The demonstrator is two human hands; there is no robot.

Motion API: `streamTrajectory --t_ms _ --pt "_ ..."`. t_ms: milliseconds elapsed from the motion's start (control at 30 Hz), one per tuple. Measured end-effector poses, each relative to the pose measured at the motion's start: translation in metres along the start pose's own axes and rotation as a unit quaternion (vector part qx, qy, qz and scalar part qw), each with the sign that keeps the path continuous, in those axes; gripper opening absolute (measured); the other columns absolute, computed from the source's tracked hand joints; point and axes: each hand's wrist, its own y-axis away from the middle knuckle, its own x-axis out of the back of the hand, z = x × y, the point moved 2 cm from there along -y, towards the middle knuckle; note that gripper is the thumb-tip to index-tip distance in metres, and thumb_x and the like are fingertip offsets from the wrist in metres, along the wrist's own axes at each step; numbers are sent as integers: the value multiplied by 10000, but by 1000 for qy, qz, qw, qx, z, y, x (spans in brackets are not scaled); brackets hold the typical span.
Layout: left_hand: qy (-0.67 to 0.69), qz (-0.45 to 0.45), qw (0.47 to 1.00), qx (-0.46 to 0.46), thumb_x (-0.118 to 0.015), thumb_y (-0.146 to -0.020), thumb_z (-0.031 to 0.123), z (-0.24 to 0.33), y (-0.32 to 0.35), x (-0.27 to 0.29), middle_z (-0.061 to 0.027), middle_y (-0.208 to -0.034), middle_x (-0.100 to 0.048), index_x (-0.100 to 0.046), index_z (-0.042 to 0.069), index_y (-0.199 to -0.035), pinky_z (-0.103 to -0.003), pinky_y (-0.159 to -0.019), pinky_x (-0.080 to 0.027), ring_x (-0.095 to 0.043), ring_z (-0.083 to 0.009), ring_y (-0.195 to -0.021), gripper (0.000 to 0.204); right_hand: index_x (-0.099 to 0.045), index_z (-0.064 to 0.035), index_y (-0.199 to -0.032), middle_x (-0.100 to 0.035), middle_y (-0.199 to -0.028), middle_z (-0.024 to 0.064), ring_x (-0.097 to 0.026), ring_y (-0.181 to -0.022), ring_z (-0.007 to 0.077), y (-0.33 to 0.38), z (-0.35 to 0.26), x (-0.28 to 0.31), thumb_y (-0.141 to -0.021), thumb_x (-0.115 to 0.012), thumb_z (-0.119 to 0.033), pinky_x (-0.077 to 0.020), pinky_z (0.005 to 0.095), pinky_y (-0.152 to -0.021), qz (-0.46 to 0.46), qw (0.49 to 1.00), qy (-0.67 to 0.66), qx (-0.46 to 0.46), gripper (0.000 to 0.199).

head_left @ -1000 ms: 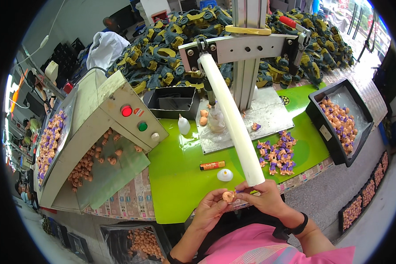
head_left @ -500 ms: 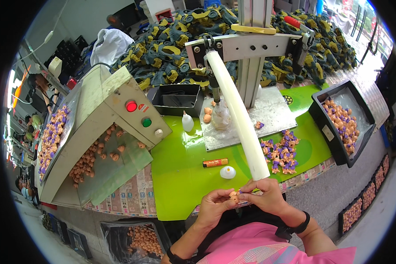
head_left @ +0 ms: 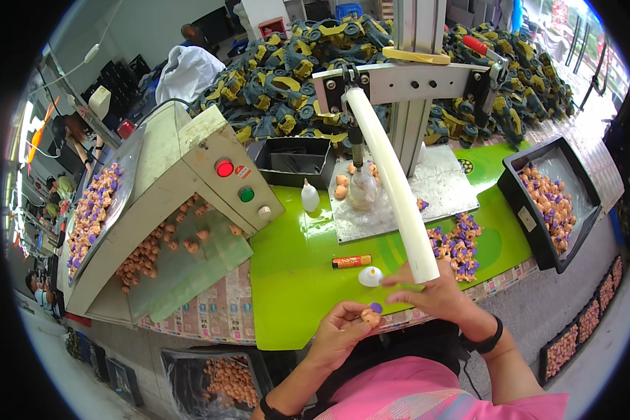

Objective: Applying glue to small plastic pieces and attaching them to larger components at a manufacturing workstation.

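My left hand (head_left: 339, 332) pinches a small peach doll head (head_left: 371, 318) with a purple piece at its top, just off the table's near edge. My right hand (head_left: 437, 292) is apart from it, fingers stretched out and slightly smeared, nearest to a small white squeeze bottle (head_left: 371, 276) with a yellowish tip. The lower end of a long white lever sleeve (head_left: 399, 189) hides part of that hand. Past the hand lies a pile of peach and purple doll parts (head_left: 458, 245). An orange tube (head_left: 351, 261) lies left of the bottle.
The lever press (head_left: 416, 98) stands on a metal plate with several doll heads by it. At left is a beige machine (head_left: 168, 189) holding more heads. A black bin (head_left: 586, 210) of doll parts sits at right. Toy cars (head_left: 276, 91) are heaped behind.
My right hand has let go of the doll head and moved up beside the white bottle. My left hand keeps the head. The whole view has shifted slightly.
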Motion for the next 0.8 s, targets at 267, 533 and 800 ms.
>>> streamTrajectory --t_ms 267,533,800 --pt "-5 52 999 -9 -638 -858 -19 32 4 18 -109 -1171 -609 -549 85 -1170 -273 -785 -570 -637 -236 -1036 341 -672 -89 -1072 -637 -1182 108 -576 -1061 314 -143 -92 65 -828 -680 -180 -446 412 -900 207 868 186 412 261" --pt "14 77 996 -44 -627 -874 -14 35 16 39 -100 -1161 -600 -574 73 -1156 -284 -852 -573 -609 -240 -1094 300 -648 -30 -1094 -613 -1195 167 -575 -1092 357 -206 -49 78 -856 -660 -186 -445 397 -944 329 889 124 294 285" --pt "46 74 994 -62 -632 -870 -13 50 10 59 -69 -1154 -592 -580 111 -1160 -261 -829 -566 -602 -186 -1049 320 -632 -38 -1132 -631 -1132 173 -532 -1122 338 -110 74 -9 -847 -648 -335 -418 438 -967 47 962 239 -126 412"
